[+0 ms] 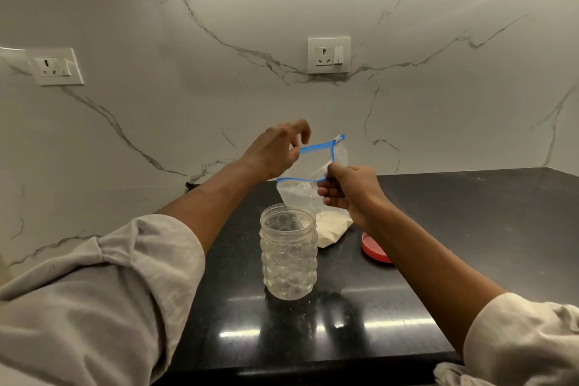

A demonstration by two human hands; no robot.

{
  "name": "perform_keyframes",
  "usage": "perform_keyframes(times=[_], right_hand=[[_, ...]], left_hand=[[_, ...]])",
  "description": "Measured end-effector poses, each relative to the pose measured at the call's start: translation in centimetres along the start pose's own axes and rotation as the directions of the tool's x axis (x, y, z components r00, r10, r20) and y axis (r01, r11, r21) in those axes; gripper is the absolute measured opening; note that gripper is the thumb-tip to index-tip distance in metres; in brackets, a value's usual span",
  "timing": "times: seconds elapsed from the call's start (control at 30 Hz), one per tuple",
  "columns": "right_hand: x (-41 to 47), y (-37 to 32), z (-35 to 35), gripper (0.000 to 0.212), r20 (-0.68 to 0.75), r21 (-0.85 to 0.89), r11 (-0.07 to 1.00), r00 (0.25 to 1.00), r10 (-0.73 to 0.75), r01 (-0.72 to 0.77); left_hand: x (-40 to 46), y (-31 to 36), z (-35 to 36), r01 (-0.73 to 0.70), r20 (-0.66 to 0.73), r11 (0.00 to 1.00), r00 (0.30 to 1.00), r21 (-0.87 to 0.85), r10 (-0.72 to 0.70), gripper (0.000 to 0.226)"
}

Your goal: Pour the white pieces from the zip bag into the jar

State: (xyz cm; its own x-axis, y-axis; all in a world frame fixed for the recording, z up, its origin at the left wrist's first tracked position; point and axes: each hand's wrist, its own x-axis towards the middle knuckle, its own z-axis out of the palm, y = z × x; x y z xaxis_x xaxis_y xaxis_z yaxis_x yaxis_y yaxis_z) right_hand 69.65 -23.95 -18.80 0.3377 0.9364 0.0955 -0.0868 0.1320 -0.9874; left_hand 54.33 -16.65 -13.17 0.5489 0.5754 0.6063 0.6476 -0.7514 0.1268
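Observation:
A clear zip bag (300,194) with a blue zip strip stands on the black counter behind the jar, its mouth pulled apart. White pieces (332,227) fill its bottom. My left hand (275,150) pinches the far side of the blue strip. My right hand (347,186) pinches the near side of the strip. A clear bubble-patterned plastic jar (288,252) stands upright and lidless in front of the bag, with nothing visible inside.
A red lid (374,249) lies on the black counter (313,323) right of the jar, partly under my right forearm. The marble wall carries one socket (329,55) behind the bag and another socket (56,66) at the left. The counter's front edge is close to me.

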Motion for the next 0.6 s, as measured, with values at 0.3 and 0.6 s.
perform_keyframes(times=[0.3,0.6], right_hand=[[-0.2,-1.0,-1.6,0.02,0.076,-0.089,0.974,0.976,-0.204,0.211],[4.5,3.7,-8.6,0.056,-0.084,-0.43,0.898,0.994,0.064,-0.095]], left_hand=[[1.5,2.5,0.6,0.255,0.334,0.963,0.918,-0.082,-0.214,0.061],[1.8,3.0,-0.3,0.216,0.161,0.958,0.969,-0.187,-0.187,0.019]])
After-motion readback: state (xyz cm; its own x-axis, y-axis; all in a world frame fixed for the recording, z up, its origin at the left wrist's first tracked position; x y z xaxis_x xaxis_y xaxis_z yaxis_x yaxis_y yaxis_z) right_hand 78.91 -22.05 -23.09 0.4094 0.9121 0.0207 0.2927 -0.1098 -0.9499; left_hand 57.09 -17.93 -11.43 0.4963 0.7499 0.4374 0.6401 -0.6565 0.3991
